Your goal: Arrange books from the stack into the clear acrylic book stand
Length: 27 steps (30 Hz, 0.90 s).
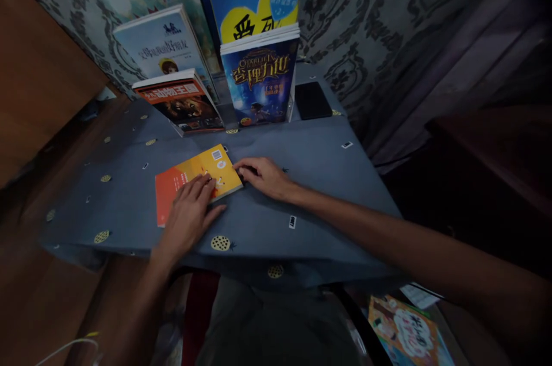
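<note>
An orange and yellow book [172, 180] lies closed on the cloth-covered table, with a barcode at its upper right corner. My left hand [190, 211] rests flat on its cover, fingers stretched out and thumb off to the side. At the book's right edge, the curled thumb and fingers of my right hand [263, 176] pinch its border. How much of the book lies between those fingertips is hard to make out.
Behind stand upright books in two stacked rows, among them a tiger-cover book [187, 106] and a blue fantasy book [261, 84]. A black phone [313, 100] lies right of them. The patterned tablecloth [328, 228] hangs over the front edge. Another book [409, 331] is below, lower right.
</note>
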Motion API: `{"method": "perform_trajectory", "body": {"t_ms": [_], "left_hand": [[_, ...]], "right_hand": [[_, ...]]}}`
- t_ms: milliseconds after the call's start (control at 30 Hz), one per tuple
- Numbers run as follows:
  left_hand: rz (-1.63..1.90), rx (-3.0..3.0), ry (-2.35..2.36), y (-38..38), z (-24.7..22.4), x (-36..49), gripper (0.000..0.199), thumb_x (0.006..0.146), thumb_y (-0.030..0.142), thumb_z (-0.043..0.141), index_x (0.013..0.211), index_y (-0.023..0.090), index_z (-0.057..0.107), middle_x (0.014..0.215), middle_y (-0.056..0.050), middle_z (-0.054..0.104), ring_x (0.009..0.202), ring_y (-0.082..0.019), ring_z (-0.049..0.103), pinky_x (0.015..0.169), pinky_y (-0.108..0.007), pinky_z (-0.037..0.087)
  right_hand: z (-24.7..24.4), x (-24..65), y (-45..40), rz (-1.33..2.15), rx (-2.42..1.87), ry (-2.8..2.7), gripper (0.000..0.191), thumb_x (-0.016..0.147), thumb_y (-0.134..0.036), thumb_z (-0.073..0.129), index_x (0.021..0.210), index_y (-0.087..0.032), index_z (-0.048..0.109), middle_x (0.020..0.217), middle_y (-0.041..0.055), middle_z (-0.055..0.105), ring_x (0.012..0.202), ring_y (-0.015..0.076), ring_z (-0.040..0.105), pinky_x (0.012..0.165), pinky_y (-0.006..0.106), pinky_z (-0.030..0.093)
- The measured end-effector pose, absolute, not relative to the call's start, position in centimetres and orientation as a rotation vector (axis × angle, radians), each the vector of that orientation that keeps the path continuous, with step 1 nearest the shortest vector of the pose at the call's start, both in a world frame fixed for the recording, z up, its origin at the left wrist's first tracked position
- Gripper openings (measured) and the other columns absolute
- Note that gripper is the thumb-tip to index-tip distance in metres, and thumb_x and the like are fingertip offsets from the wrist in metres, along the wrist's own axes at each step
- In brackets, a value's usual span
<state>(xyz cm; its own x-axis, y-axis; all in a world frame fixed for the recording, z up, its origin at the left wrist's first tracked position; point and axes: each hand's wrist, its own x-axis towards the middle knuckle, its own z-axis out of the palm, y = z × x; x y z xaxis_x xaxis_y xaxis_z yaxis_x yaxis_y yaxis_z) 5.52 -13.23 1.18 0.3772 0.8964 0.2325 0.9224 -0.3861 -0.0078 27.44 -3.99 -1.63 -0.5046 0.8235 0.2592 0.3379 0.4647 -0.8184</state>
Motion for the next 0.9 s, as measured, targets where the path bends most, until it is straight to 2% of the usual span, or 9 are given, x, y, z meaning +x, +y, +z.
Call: {"method": "perform_trajectory", "body": {"t_ms": [167,367,567,800,900], "left_hand": [[-0.361,-2.355,-1.651,-12.6,0.2,7.3,0.045,0.100,0.046,0.048,0.131,0.016,0.058,0.131,-0.017,0.065,0.124,-0.034,0.059,0.102,-0.051,0.049],[-0.399,-2.327,-1.618,-12.5,-0.1,7.2,0.044,0.102,0.045,0.045,0.129,0.015,0.061,0.131,-0.017,0.067,0.121,-0.033,0.061,0.100,-0.049,0.049],[-0.417,-2.313,-1.616,-12.6,0.0,7.5,0.044,0.103,0.042,0.041,0.127,0.013,0.064,0.130,-0.017,0.067,0.121,-0.032,0.061,0.100,-0.049,0.049],[-0.401,-2.303,-1.641,-12.5,-0.3,7.6,0.042,0.104,0.038,0.039,0.126,0.013,0.064,0.130,-0.017,0.067,0.122,-0.033,0.061,0.101,-0.050,0.049],[-0.428,-2.313,-1.667,-12.6,-0.4,7.8,0.041,0.103,0.040,0.042,0.128,0.015,0.062,0.131,-0.017,0.067,0.125,-0.033,0.059,0.103,-0.051,0.049]], "right_hand": [[-1.8,27.6,-3.7,1.100,-0.931,-1.955,0.029,0.092,-0.010,0.051,0.108,-0.016,0.074,0.079,0.0008,0.071,0.066,0.0109,0.060,0.065,0.023,0.044],[-1.4,27.8,-3.8,1.212,-0.827,-1.811,0.028,0.092,-0.014,0.049,0.107,-0.015,0.072,0.080,0.0005,0.071,0.060,0.0087,0.060,0.060,0.021,0.048],[-1.1,27.9,-4.4,1.302,-0.701,-1.771,0.030,0.095,-0.019,0.045,0.112,-0.015,0.068,0.085,0.0010,0.071,0.048,0.0047,0.053,0.052,0.019,0.046],[-1.1,27.8,-4.5,1.300,-0.701,-1.806,0.031,0.094,-0.018,0.045,0.114,-0.014,0.069,0.084,0.0014,0.073,0.045,0.0048,0.050,0.049,0.019,0.043],[-1.1,27.9,-4.6,1.216,-0.737,-1.897,0.032,0.094,-0.016,0.046,0.115,-0.015,0.070,0.078,-0.0002,0.072,0.050,0.0065,0.052,0.054,0.020,0.043]]}}
